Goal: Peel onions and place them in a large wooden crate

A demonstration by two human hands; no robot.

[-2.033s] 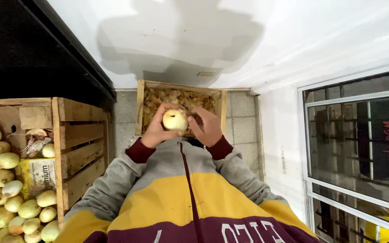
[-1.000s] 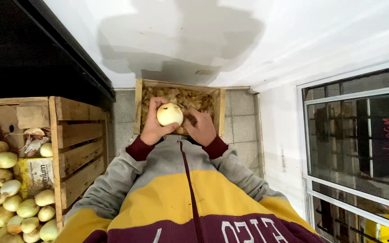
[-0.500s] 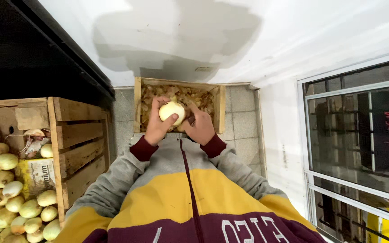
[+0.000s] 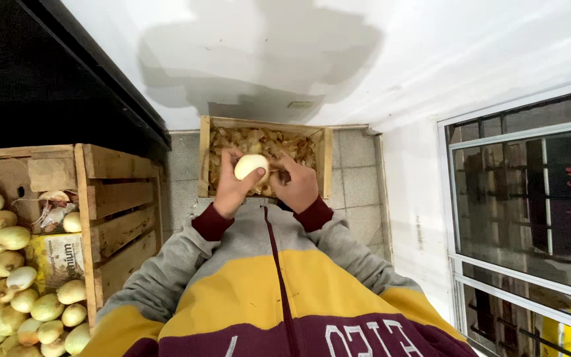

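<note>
My left hand [image 4: 229, 188] holds a pale, peeled onion [image 4: 249, 165] over a wooden crate [image 4: 204, 158] on the tiled floor. That crate is filled with brown onion skins [image 4: 252, 140]. My right hand [image 4: 297, 186] sits right beside the onion, fingers curled with a small dark object in them, touching the onion's right side. Both arms wear grey sleeves with dark red cuffs.
A larger wooden crate [image 4: 110, 205] at the left holds several pale peeled onions [image 4: 14, 277] and a crumpled bag. A dark counter [image 4: 47, 73] runs above it. A white wall is ahead; a glass door with a metal frame [image 4: 530, 218] stands at the right.
Both hands have shifted the onion slightly, turning it between them above the crate of skins. My left thumb now lies across the onion.
</note>
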